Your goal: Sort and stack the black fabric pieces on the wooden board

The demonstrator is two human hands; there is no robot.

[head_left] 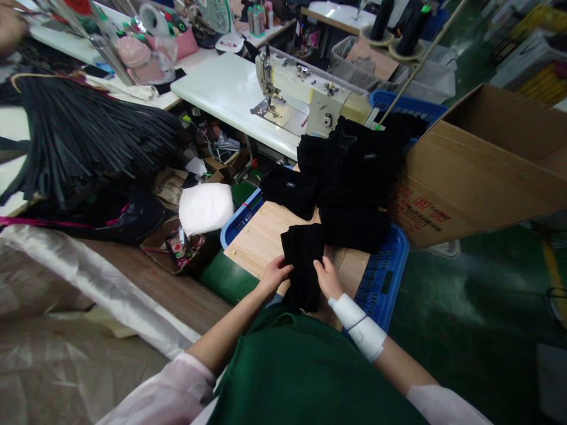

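A small stack of black fabric pieces [303,265] is held upright between my two hands, close to my green apron. My left hand [275,276] pinches its left edge, thumb toward me. On the opposite edge my right hand [326,276] grips the same stack; a white band wraps that wrist. Beneath lies a wooden board [252,230] resting on a blue plastic basket [394,265]. Just beyond the hands, a large pile of folded black fabric [354,177] covers the board's far right, and a smaller folded black piece [290,192] with a small label lies left of it.
A sewing machine [310,88] stands on a white table [217,82] ahead. An open cardboard box [469,171] is at the right. Many dark strips [88,130] hang at the left, near a white round pad [206,208]. Part of another person's hand [11,26] shows top left.
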